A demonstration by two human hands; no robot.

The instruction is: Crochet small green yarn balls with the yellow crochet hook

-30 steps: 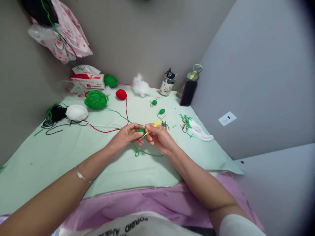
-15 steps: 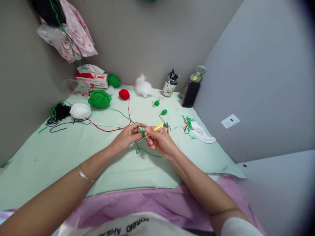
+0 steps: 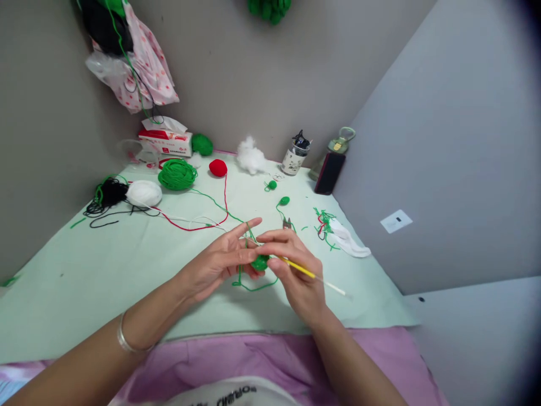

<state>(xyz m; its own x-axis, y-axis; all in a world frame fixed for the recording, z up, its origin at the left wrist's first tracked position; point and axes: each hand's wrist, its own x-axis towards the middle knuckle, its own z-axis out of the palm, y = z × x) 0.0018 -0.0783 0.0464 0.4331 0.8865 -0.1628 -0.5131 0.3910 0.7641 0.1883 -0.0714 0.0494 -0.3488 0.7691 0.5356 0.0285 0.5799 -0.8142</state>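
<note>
Where two walls point(image 3: 211, 73) meet, a pale green table point(image 3: 105, 265) fills the corner, with a purple cloth point(image 3: 236, 358) along its front edge. Above its far left side hangs a dotted bag point(image 3: 154, 79). Over the table, the left hand point(image 3: 220, 260) is pinched at thumb and fingers, its forefinger extended; the right hand point(image 3: 302, 276) is closed as if around a pen. At the back stands a tissue box point(image 3: 169, 144); before it lies a green skein point(image 3: 177, 174), with a white ball point(image 3: 144, 193) and black yarn point(image 3: 112, 193) to the left. At the back right, a bottle point(image 3: 339, 144) stands behind a tilted phone point(image 3: 330, 173); farther left come a jar point(image 3: 293, 162), white stuffing point(image 3: 251, 158) and a red ball point(image 3: 218, 167). On the right, a white sock-like cloth point(image 3: 349, 239) adjoins yarn scraps point(image 3: 324, 218). The hook point(image 3: 300, 267), yellow-handled, is gripped by the right hand, one pale end pointing to the lower right. The green piece point(image 3: 261, 263) is held in the left hand, between both hands and just beside the right thumb; whether the hook enters it cannot be told. Beyond the right hand lie partly hidden snips point(image 3: 287, 224) and two small green balls point(image 3: 284, 201). Thinnest, a green strand point(image 3: 249, 230) passes at the left forefinger.
</note>
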